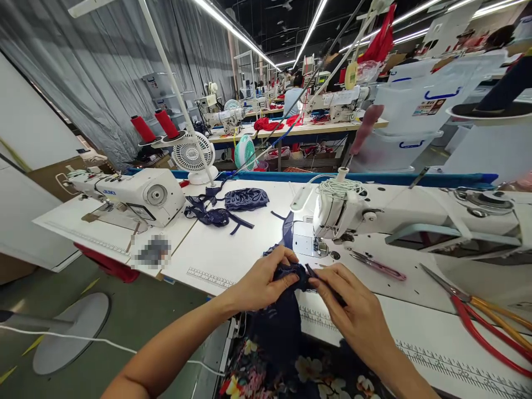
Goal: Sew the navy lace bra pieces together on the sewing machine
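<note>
**Both hands pinch navy lace at the table's front edge**

The left hand (266,282) is curled closed on a small piece of dark navy lace fabric (291,275), thumb on top and fingers tucked under. The right hand (344,302) meets it from the other side, thumb and forefinger nipped on the same piece at its right end. Both forearms come in from the bottom of the view, angling toward each other, wrists just above the near edge of the white sewing table (233,249). The fabric hangs down from the hands over that edge toward a floral-print garment (291,371) below.

Just beyond the hands stands a white industrial sewing machine (415,216), its needle area directly behind the lace. To the right of the hands lie one pair of pink-handled thread snips (378,266) and, farther right, one pair of red-handled scissors (477,327). Farther back on the table lies a heap of navy lace pieces (226,208). A second white sewing machine (128,191) sits at the left, with two red thread cones (154,126) and a small white fan (193,155) behind it.
</note>
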`<state>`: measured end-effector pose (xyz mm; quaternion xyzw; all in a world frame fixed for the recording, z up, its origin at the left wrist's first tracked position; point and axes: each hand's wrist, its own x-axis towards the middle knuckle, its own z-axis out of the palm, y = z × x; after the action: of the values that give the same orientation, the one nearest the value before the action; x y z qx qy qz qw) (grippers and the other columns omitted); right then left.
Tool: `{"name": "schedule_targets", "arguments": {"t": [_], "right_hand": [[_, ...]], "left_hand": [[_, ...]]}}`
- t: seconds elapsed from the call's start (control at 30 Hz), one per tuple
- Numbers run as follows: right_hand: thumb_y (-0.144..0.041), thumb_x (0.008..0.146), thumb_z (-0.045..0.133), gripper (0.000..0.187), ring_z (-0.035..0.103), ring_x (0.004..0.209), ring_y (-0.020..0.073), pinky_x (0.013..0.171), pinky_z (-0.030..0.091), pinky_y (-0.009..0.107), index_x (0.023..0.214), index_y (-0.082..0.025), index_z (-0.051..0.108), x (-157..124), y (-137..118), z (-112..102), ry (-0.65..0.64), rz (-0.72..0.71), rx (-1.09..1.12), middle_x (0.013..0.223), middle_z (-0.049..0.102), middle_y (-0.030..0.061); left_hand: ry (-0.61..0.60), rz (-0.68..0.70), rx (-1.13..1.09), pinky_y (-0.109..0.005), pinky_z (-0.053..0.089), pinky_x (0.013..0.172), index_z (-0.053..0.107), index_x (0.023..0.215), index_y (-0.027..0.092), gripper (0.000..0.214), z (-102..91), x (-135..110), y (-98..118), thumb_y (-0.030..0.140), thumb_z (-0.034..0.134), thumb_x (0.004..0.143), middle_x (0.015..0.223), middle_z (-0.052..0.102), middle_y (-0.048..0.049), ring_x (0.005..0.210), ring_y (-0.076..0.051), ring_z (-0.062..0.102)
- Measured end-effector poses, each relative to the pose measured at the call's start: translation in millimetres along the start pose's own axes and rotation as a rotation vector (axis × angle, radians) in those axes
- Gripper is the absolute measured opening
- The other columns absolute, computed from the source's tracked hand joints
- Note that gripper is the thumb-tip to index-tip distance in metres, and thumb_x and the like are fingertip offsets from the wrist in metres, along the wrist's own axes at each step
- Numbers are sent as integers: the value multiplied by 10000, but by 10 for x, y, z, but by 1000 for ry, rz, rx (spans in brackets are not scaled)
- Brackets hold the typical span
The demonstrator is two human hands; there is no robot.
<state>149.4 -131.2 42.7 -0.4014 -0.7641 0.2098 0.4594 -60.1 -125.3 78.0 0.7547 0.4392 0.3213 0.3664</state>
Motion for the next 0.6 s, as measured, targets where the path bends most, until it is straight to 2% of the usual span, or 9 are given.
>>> {"name": "schedule_targets", "arguments": {"t": [0.1, 0.17, 0.33, 0.47, 0.6], "right_hand": [[-305, 981, 473, 186, 525, 676, 152, 588, 422, 278, 847, -234, 580, 14, -6, -77, -84, 21, 56, 784, 544, 29], [-331, 990, 452, 255, 491, 633, 142, 565, 401, 270, 770, -228, 528, 20, -16, -100, -146, 73, 87, 719, 503, 7], [-398, 986, 445, 336, 450, 603, 137, 534, 375, 261, 703, -220, 478, 16, -50, -112, -162, 130, 82, 650, 445, -8], [-456, 972, 447, 357, 471, 600, 144, 503, 362, 260, 713, -221, 519, 8, -50, -99, -175, 188, 85, 650, 480, -1], [-507, 948, 464, 344, 499, 623, 158, 486, 344, 259, 816, -228, 616, 5, -19, -75, -179, 235, 100, 690, 565, 13]], "left_hand": [[11, 97, 57, -275, 483, 797, 502, 1276, 242, 352, 40, -47, -17, 201, 553, 930, 1075, 605, -59, 919, -165, 574], [34, 207, 120, -291, 487, 869, 520, 1287, 264, 351, 65, -68, -45, 189, 533, 944, 1107, 596, -63, 990, -170, 574], [125, 396, 304, -226, 484, 688, 606, 1211, 243, 289, 124, -93, -183, 185, 428, 990, 1048, 550, -68, 777, -107, 565], [100, 378, 250, -230, 485, 706, 609, 1207, 225, 285, 152, -104, -207, 186, 426, 992, 986, 598, -64, 820, -125, 589], [112, 232, 94, -258, 484, 779, 640, 1101, 206, 191, 153, -105, -138, 195, 534, 943, 955, 644, -50, 852, -144, 586]]}}
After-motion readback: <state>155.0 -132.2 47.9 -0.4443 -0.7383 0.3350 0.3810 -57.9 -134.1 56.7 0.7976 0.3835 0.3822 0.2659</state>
